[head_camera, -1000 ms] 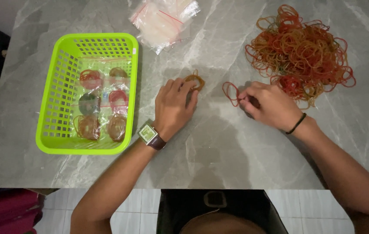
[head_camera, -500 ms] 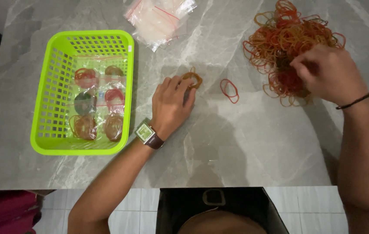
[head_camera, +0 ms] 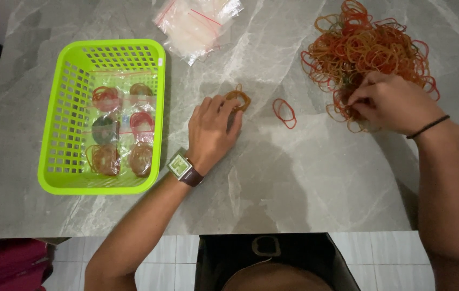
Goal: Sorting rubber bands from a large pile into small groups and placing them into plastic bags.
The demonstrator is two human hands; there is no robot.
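Grey marble table: the left hand, fingers curled, presses a small brown band bundle. Right of it lies one red band; further right, the right hand pinches into the rubber-band heap. One green basket holds six bagged bundles.

the right hand left the red band on the table and moved into the rubber band pile.

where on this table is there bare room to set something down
Bare marble runs along the near table edge, below the left hand and right hand. Crowded: green basket at left, plastic bags and rubber band pile at the far side.
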